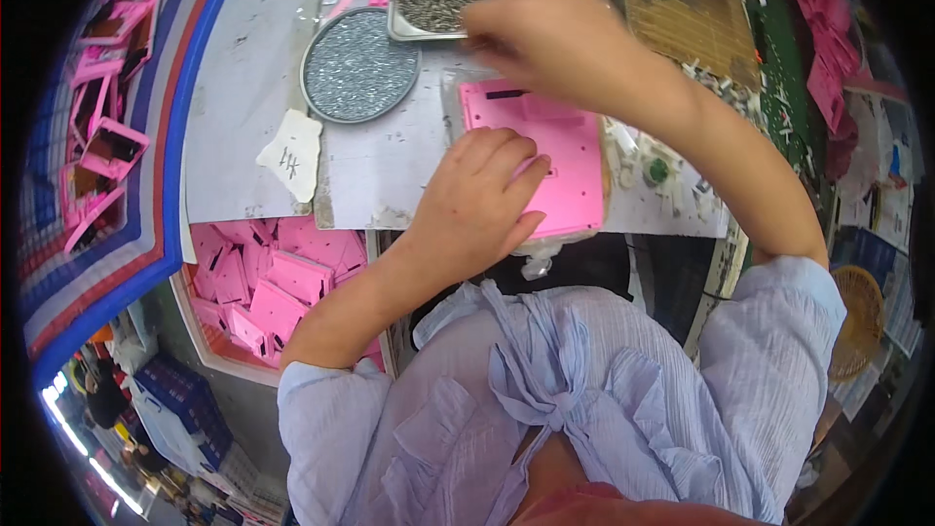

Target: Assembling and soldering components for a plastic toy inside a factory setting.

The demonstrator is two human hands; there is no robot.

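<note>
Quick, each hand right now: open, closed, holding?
Left hand: open, resting on the pink panel.
Right hand: curled, blurred; can't tell if it's holding anything.

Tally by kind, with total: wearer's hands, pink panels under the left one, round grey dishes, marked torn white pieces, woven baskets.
Hands: 2 (left hand, right hand)
Pink panel under the left hand: 1
Round grey dish: 1
Marked torn white piece: 1
Woven basket: 1
Total: 6

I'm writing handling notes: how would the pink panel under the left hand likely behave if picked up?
The pink panel is likely stiff, since it looks flat beneath the left hand. It looks like moulded plastic, so it is probably light for its size. Its smooth face might be slightly slippery.
</note>
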